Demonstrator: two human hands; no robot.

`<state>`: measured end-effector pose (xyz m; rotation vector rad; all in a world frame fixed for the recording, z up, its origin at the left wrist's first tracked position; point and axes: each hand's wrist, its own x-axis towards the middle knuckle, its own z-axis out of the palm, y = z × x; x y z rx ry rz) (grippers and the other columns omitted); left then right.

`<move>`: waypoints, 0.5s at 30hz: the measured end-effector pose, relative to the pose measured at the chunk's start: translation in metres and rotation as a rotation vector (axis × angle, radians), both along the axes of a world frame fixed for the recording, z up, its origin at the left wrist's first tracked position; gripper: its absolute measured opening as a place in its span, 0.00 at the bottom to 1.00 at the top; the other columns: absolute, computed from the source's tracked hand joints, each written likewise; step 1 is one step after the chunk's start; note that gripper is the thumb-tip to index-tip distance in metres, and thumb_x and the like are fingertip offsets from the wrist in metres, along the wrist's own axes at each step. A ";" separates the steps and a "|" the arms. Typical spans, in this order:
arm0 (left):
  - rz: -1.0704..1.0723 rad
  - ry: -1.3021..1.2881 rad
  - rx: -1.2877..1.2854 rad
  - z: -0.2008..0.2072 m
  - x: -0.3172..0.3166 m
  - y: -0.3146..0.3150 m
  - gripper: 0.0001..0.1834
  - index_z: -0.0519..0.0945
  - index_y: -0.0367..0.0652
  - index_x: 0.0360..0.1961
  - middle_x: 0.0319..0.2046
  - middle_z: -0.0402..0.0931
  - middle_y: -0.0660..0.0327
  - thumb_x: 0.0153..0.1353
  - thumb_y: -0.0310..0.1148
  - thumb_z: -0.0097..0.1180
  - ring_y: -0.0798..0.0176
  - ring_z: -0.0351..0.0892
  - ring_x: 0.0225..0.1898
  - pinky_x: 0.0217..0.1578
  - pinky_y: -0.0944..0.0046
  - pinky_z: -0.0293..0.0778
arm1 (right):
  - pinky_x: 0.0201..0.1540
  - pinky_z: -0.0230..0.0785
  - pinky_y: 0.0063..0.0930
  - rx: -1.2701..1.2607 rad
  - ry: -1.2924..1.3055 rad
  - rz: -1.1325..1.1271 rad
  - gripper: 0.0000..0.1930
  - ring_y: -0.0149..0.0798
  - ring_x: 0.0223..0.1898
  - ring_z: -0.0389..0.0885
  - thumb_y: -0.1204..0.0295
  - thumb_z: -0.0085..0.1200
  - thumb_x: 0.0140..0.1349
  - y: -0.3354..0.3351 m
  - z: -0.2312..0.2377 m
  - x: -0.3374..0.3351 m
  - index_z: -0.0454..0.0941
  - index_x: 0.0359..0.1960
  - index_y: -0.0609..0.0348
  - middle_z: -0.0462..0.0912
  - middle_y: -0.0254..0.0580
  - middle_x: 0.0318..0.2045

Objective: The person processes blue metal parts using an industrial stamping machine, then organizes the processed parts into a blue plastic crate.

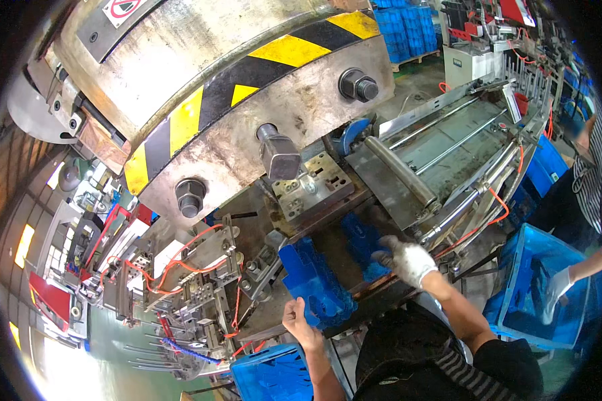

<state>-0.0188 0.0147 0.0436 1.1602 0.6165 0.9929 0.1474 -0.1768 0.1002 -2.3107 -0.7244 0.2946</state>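
Note:
Bare and curled, my left hand point(301, 323) is beside the near left edge of a stack of flat blue notched pieces point(314, 281). Its thumb is raised; whatever its fingers may hold is hidden. In a white glove, my right hand point(409, 260) has its fingers apart at the right edge of a second group of blue pieces point(362, 239). Both groups lie on the dark press bed point(331, 252). Behind them is a bolted metal die block point(312, 187), under a square steel punch holder point(279, 155).
The press head point(261, 100) with yellow-black stripes overhangs the bed. A roller frame point(441, 157) extends right; fixtures with orange air hoses point(174, 271) stand left. A blue crate point(271, 374) is below left. At right, another person's gloved hand point(556, 294) reaches into a blue bin point(525, 257).

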 end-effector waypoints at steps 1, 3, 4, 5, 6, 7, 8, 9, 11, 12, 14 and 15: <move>-0.015 -0.026 -0.009 0.004 0.016 -0.014 0.10 0.70 0.42 0.18 0.15 0.67 0.68 0.54 0.29 0.54 0.76 0.61 0.15 0.16 0.74 0.55 | 0.38 0.70 0.38 0.153 0.029 0.226 0.24 0.48 0.35 0.78 0.56 0.45 0.59 -0.002 -0.061 0.008 0.63 0.52 0.57 0.79 0.54 0.31; 0.043 -0.004 -0.002 -0.007 0.027 -0.022 0.09 0.70 0.43 0.19 0.16 0.66 0.70 0.54 0.30 0.54 0.77 0.60 0.16 0.17 0.75 0.55 | 0.38 0.68 0.26 0.435 0.452 0.469 0.19 0.29 0.37 0.72 0.67 0.49 0.58 0.037 -0.039 -0.032 0.67 0.51 0.59 0.77 0.45 0.41; -0.032 -0.033 -0.014 0.003 0.040 -0.039 0.07 0.72 0.39 0.21 0.19 0.67 0.68 0.55 0.27 0.53 0.77 0.59 0.21 0.22 0.75 0.57 | 0.32 0.66 0.21 0.740 0.545 0.382 0.13 0.23 0.31 0.69 0.70 0.50 0.57 0.059 -0.077 -0.037 0.72 0.42 0.64 0.77 0.40 0.32; -0.066 0.003 -0.032 0.011 0.041 -0.037 0.07 0.72 0.38 0.22 0.20 0.67 0.68 0.55 0.28 0.53 0.76 0.60 0.22 0.22 0.73 0.58 | 0.29 0.65 0.20 0.719 0.673 0.262 0.12 0.22 0.29 0.67 0.71 0.49 0.57 0.067 -0.048 -0.039 0.72 0.40 0.65 0.76 0.38 0.28; -0.096 0.038 -0.049 0.016 0.038 -0.033 0.08 0.72 0.37 0.23 0.20 0.67 0.68 0.56 0.29 0.52 0.75 0.62 0.22 0.22 0.72 0.60 | 0.27 0.64 0.19 0.692 0.800 0.144 0.10 0.20 0.26 0.66 0.72 0.49 0.57 0.070 -0.017 -0.037 0.72 0.38 0.67 0.74 0.35 0.24; -0.103 0.033 -0.043 0.017 0.037 -0.031 0.08 0.72 0.37 0.23 0.20 0.67 0.68 0.56 0.29 0.52 0.75 0.62 0.22 0.22 0.72 0.60 | 0.24 0.63 0.18 0.780 0.791 0.116 0.09 0.21 0.24 0.66 0.72 0.50 0.56 0.078 -0.027 -0.021 0.72 0.35 0.66 0.73 0.34 0.22; -0.068 0.143 0.110 0.016 0.034 -0.026 0.07 0.72 0.37 0.23 0.20 0.67 0.67 0.54 0.29 0.54 0.73 0.63 0.22 0.23 0.70 0.62 | 0.22 0.62 0.18 0.868 0.781 0.088 0.08 0.21 0.21 0.66 0.72 0.50 0.56 0.087 -0.039 -0.003 0.72 0.33 0.66 0.72 0.32 0.19; -0.012 0.260 0.257 0.010 0.027 -0.015 0.08 0.72 0.37 0.24 0.19 0.67 0.66 0.52 0.29 0.57 0.71 0.65 0.22 0.23 0.68 0.63 | 0.18 0.60 0.20 0.718 0.679 0.021 0.06 0.24 0.17 0.65 0.72 0.49 0.56 0.098 -0.032 0.014 0.73 0.29 0.63 0.70 0.33 0.15; 0.072 0.401 0.485 -0.008 0.014 -0.001 0.08 0.72 0.38 0.25 0.19 0.66 0.65 0.50 0.29 0.59 0.71 0.65 0.21 0.23 0.69 0.63 | 0.14 0.57 0.25 0.716 0.442 0.115 0.07 0.28 0.11 0.64 0.71 0.46 0.58 0.109 -0.039 0.047 0.73 0.26 0.60 0.70 0.34 0.14; 0.149 0.538 0.712 -0.016 0.011 0.002 0.09 0.72 0.39 0.26 0.20 0.66 0.65 0.47 0.29 0.61 0.71 0.65 0.20 0.22 0.71 0.63 | 0.17 0.58 0.24 0.754 0.824 -0.030 0.07 0.28 0.14 0.65 0.72 0.45 0.58 0.114 -0.030 0.064 0.74 0.27 0.60 0.71 0.34 0.15; 0.163 0.595 0.753 -0.027 0.007 0.004 0.16 0.72 0.41 0.29 0.23 0.67 0.61 0.39 0.29 0.65 0.65 0.67 0.21 0.26 0.66 0.66 | 0.20 0.60 0.24 0.741 0.560 0.021 0.07 0.28 0.16 0.67 0.72 0.45 0.58 0.128 -0.047 0.090 0.74 0.28 0.59 0.71 0.34 0.15; 0.173 0.655 0.794 -0.031 0.004 0.005 0.18 0.72 0.41 0.30 0.23 0.67 0.61 0.37 0.30 0.66 0.63 0.68 0.22 0.27 0.64 0.66 | 0.20 0.60 0.24 0.739 0.562 0.028 0.07 0.28 0.16 0.67 0.72 0.45 0.58 0.135 -0.044 0.092 0.74 0.28 0.59 0.71 0.34 0.15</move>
